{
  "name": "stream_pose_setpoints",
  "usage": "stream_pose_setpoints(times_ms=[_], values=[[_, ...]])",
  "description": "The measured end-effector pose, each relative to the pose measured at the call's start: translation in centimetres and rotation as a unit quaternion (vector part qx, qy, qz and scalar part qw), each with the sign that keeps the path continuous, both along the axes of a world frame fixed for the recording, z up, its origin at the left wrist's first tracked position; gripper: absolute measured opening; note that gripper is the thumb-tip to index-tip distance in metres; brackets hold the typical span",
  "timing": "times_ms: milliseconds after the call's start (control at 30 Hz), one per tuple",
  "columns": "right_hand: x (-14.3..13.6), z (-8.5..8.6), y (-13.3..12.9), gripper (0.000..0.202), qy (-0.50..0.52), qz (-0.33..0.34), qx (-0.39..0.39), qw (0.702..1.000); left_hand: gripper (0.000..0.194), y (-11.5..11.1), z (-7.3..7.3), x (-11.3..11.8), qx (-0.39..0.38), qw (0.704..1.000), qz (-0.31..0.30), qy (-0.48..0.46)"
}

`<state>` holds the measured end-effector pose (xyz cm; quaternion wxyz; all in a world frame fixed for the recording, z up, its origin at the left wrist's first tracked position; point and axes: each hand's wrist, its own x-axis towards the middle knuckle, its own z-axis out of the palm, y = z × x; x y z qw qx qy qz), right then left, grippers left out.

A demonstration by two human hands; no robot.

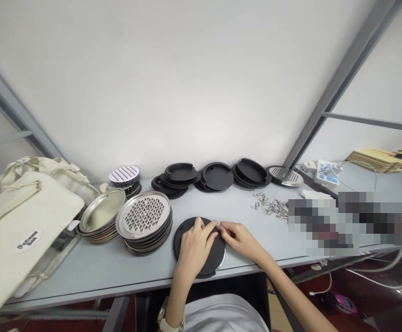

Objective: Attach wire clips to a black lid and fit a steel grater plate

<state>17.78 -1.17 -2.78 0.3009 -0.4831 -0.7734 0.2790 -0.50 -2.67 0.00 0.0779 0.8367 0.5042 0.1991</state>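
Observation:
On the table in front of me lies a round black plastic disc (212,259), with a strip of silvery rim showing at its lower right. My left hand (195,244) rests on top of it with bent fingers, holding it down; the thumb and index finger reach the disc's upper right edge. There my right hand (236,237) pinches a small metal wire clip (218,226), mostly hidden by the fingertips. Farther right is a loose pile of similar wire clips (275,208).
Left of the disc stand a stack of metal grater plates (144,216) and tilted round metal plates (102,212). Stacked black discs (218,176) line the wall. A perforated grater (285,176) sits farther right. A cream bag (27,230) covers the left end.

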Motion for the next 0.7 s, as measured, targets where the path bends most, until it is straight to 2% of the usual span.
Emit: stream_pose_setpoints(times_ms=[700], values=[[-0.08,-0.21,0.12,0.03,0.004,-0.021,0.003,1.0,0.031,0.64,0.01,0.18,-0.005,1.0,0.001,0.006]])
